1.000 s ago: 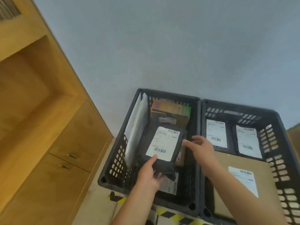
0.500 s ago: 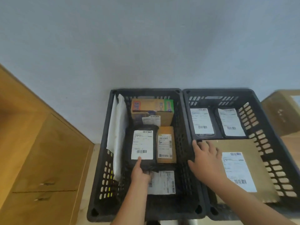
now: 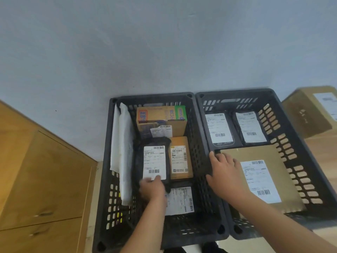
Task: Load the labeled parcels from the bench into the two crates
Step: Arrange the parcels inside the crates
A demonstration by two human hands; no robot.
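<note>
black parcel (image 3: 155, 161) pinched by left grip (image 3: 153, 189) inside left crate (image 3: 182, 236); right grip (image 3: 225, 174) laid flat on tan envelope (image 3: 255, 153)—labeled box (image 3: 310, 114), far right, judged not yet loaded.

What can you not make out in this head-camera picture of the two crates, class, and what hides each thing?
Head view:
1. Label print, e.g. on the black parcel: too small and blurred.
2. Near end of the black parcel: covered by the left hand; its fingers beneath are hidden.
3. Near-left corner of the flat brown parcel: under the right hand.
4. The cardboard box: cut off by the right edge, blurred.
</note>
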